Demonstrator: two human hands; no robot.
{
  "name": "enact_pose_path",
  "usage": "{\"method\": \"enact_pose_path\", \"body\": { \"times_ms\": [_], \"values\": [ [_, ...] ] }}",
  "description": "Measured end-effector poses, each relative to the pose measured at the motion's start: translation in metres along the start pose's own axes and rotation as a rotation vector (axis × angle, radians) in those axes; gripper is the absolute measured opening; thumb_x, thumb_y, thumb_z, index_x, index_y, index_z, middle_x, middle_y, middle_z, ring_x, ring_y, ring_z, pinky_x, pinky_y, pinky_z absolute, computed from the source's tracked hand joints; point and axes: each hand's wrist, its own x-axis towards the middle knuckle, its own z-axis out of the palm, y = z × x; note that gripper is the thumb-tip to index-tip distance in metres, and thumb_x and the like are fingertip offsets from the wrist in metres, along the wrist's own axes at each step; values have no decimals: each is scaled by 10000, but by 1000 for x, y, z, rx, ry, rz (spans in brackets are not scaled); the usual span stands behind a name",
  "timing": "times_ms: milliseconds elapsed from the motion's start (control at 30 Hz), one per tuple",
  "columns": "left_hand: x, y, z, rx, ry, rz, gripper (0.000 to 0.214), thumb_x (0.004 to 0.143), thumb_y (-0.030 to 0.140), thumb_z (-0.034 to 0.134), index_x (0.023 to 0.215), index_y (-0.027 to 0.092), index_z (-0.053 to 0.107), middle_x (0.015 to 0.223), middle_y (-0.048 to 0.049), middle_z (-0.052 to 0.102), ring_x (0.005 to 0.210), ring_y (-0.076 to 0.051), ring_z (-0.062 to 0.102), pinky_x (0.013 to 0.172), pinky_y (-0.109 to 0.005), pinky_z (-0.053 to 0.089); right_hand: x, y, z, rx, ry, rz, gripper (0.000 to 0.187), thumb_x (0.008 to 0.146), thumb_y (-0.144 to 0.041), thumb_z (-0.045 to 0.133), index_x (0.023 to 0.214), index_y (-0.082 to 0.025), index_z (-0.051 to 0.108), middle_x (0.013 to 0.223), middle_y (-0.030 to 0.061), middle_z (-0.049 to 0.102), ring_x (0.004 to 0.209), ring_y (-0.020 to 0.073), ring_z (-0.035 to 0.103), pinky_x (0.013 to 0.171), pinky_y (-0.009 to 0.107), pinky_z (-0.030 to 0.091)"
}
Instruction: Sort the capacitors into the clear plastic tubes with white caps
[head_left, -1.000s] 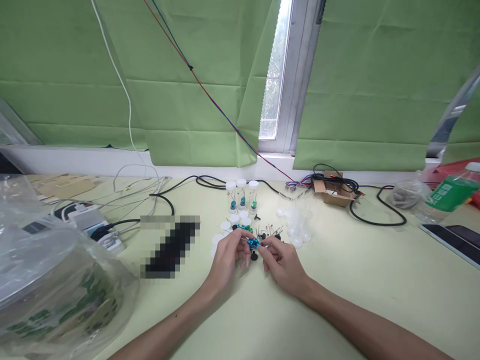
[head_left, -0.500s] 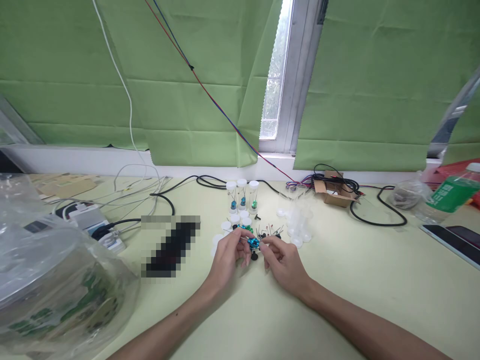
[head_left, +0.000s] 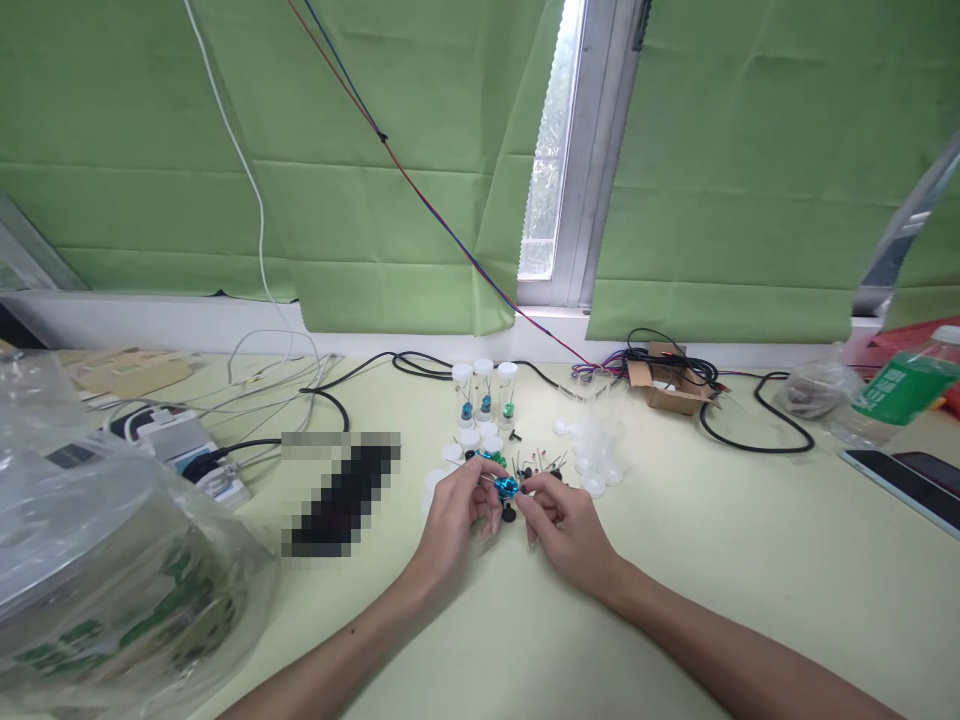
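Note:
My left hand (head_left: 457,515) and my right hand (head_left: 564,522) meet low over the pale green table (head_left: 675,560), fingers pinched together on a small blue component with wire leads (head_left: 507,487). Just behind the fingertips lies a scatter of small blue, green and black components (head_left: 525,466) with thin leads. Three upright clear vials with white caps (head_left: 484,392) stand further back, each holding a coloured part. Loose white caps (head_left: 471,444) lie in front of the vials, and a heap of clear vials and caps (head_left: 596,450) sits to the right.
A large crinkled plastic bag (head_left: 112,560) fills the near left. Cables and a power strip (head_left: 187,450) lie at the left, a small cardboard box with black cable (head_left: 671,385) at the back right, a green-labelled bottle (head_left: 904,385) and a dark flat device (head_left: 907,480) at far right.
Almost nothing differs: both hands stay pinched on the blue component in the same spot, with only slight finger shifts.

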Motion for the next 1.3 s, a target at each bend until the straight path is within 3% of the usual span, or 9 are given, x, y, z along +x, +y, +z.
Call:
{"method": "enact_pose_path", "body": {
  "times_ms": [233, 400, 467, 533, 600, 667, 1067, 1300],
  "values": [
    [-1, 1, 2, 9, -13, -19, 385, 953, 465, 418, 903, 159, 646, 598, 8, 519, 514, -114, 497, 478, -224, 370, 0, -2, -1, -102, 22, -48, 423, 993, -356, 409, 609, -198, 486, 485, -29, 521, 451, 100, 454, 520, 221, 387],
    [-1, 0, 2, 13, -14, -11, 380, 948, 465, 424, 899, 158, 643, 585, 7, 523, 506, -118, 494, 473, -227, 370, 1, -3, -1, -125, 34, -20, 470, 1006, -396, 366, 621, -191, 542, 463, -20, 540, 445, 107, 476, 542, 229, 412],
    [-1, 1, 1, 4, -4, -12, 379, 947, 469, 425, 901, 161, 641, 589, 8, 522, 508, -119, 493, 474, -227, 370, 0, -4, -1, -105, 42, 4, 446, 996, -422, 380, 664, -187, 562, 467, -22, 531, 440, 109, 482, 520, 229, 413],
    [0, 2, 1, -10, 6, -16, 376, 947, 470, 427, 902, 163, 639, 598, 9, 520, 511, -119, 495, 473, -227, 368, 0, -5, -1, -59, 38, 33, 342, 973, -442, 429, 825, -180, 592, 481, -40, 520, 435, 114, 491, 480, 225, 406],
    [0, 3, 1, -26, 16, -15, 376, 949, 467, 424, 899, 162, 638, 606, 10, 514, 512, -117, 496, 470, -226, 364, -1, -5, -1, -11, 29, 44, 284, 941, -446, 495, 1014, -178, 555, 500, -63, 512, 431, 116, 497, 451, 218, 395],
    [0, 4, 1, -36, 24, -17, 379, 952, 465, 420, 896, 160, 639, 604, 13, 504, 506, -114, 492, 465, -225, 359, -1, -5, -1, 11, 18, 33, 296, 919, -435, 535, 1071, -183, 510, 510, -75, 508, 428, 113, 495, 442, 212, 390],
    [-1, 2, 1, -12, 9, -9, 370, 948, 459, 429, 916, 162, 647, 612, 5, 526, 509, -115, 496, 476, -228, 368, 0, -3, 0, -35, -7, 10, 257, 950, -437, 467, 943, -189, 535, 501, -57, 522, 432, 113, 497, 453, 215, 400],
    [-2, 2, 2, 9, -4, -16, 381, 931, 479, 448, 902, 161, 655, 594, 3, 524, 514, -123, 496, 482, -231, 375, 0, -3, -1, -87, 9, -26, 386, 988, -406, 409, 681, -202, 526, 484, -33, 533, 444, 108, 481, 510, 223, 414]
  ]
}}
